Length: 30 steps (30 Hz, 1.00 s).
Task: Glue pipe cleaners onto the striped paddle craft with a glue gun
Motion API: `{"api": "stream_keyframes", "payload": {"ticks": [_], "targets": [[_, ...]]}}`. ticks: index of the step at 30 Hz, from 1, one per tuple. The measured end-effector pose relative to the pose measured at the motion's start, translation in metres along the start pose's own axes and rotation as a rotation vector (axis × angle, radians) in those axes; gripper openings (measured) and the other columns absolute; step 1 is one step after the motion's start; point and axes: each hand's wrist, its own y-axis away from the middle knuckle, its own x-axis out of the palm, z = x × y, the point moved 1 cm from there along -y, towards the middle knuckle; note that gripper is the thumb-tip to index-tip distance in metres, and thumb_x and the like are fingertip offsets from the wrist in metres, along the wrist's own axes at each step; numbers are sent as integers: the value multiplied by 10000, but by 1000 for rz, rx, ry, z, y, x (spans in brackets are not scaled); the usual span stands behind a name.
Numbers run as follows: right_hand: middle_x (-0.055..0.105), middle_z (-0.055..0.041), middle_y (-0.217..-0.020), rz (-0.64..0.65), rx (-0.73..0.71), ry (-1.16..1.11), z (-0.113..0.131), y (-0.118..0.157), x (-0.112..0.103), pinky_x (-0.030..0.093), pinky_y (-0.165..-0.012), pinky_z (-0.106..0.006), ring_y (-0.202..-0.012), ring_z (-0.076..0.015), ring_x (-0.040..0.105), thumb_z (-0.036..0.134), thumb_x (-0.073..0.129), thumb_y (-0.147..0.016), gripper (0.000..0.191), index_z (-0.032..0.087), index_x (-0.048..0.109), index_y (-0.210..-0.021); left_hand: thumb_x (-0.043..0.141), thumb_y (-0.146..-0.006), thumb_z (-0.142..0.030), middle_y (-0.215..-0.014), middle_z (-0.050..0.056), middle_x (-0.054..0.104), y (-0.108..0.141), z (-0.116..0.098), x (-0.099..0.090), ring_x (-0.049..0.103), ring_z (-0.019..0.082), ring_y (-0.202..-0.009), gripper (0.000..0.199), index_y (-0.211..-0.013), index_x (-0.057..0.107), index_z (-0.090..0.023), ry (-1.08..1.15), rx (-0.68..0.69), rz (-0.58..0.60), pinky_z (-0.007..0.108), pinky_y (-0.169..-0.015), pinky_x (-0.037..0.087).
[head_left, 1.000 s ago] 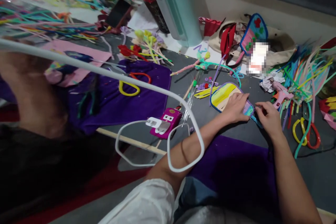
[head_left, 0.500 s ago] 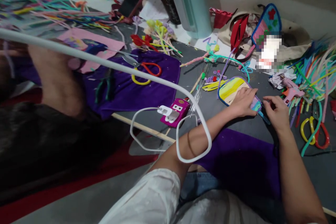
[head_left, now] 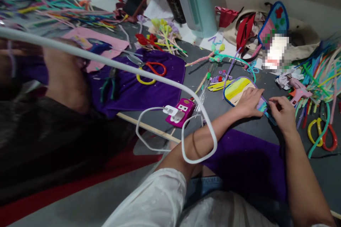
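Note:
A rounded craft piece (head_left: 237, 90) with yellow and cream stripes and a blue and purple pipe-cleaner edge lies on the dark tabletop. My left hand (head_left: 250, 102) rests over its right part, holding it down and hiding its middle. Pastel blue and pink show past my fingertips. My right hand (head_left: 282, 111) is pinched close at the right end; what sits between the fingertips is too small to make out. A blue strip (head_left: 271, 117) extends from that end, just below my right fingers. Small purple and red beads (head_left: 220, 78) and yellow strips (head_left: 217, 86) lie beyond the piece.
A white cable (head_left: 119, 64) crosses above my left forearm, near a magenta power socket (head_left: 181, 111). To the right are a pink glue gun (head_left: 301, 92), scissors (head_left: 322, 136) and pipe cleaners (head_left: 323, 69). A teal jug (head_left: 198, 7) stands behind. Another person's limb (head_left: 64, 74) is at left.
The whole view has shifted slightly, so things sit a little further right. Both hands keep nearly the same pose at the craft piece.

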Motion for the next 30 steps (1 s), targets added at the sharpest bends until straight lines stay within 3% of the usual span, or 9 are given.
{"api": "stream_keyframes", "payload": {"ticks": [7,13,18,25,30], "targets": [[600,0,-778,6,47,-96,2,4,-2,435,-660,-292,-689,-162,552,370,626,-961,190,214,705,-886,796,-747,-404,-1534,209,499,2,2,-2,432,394,-1382,968,-1559,384,-78,9,19,7,493,-1187,360],[623,-12,-809,40,94,-144,8,6,-2,452,-660,-281,-714,-160,561,380,595,-1007,223,216,696,-895,827,-720,-372,-1500,190,515,7,8,-1,437,397,-1369,954,-1545,400,-159,81,2,-6,543,-1162,393],[645,-27,-855,54,83,-150,14,1,4,471,-688,-272,-739,-152,586,315,564,-1034,201,210,704,-935,833,-730,-347,-1461,198,518,12,10,-5,444,388,-1342,957,-1554,392,-140,131,-17,0,551,-1163,399],[617,-10,-795,13,92,-226,15,-2,14,464,-645,-261,-686,-143,571,284,575,-1017,161,201,710,-989,810,-772,-382,-1490,166,518,15,13,-6,446,375,-1345,928,-1564,364,-196,142,-31,23,559,-1158,401],[615,-5,-786,21,110,-258,15,-4,17,466,-632,-259,-669,-139,565,282,576,-1008,147,213,690,-946,803,-773,-370,-1478,178,532,15,14,-3,458,379,-1334,925,-1562,365,-167,131,-28,28,563,-1151,399]]}}
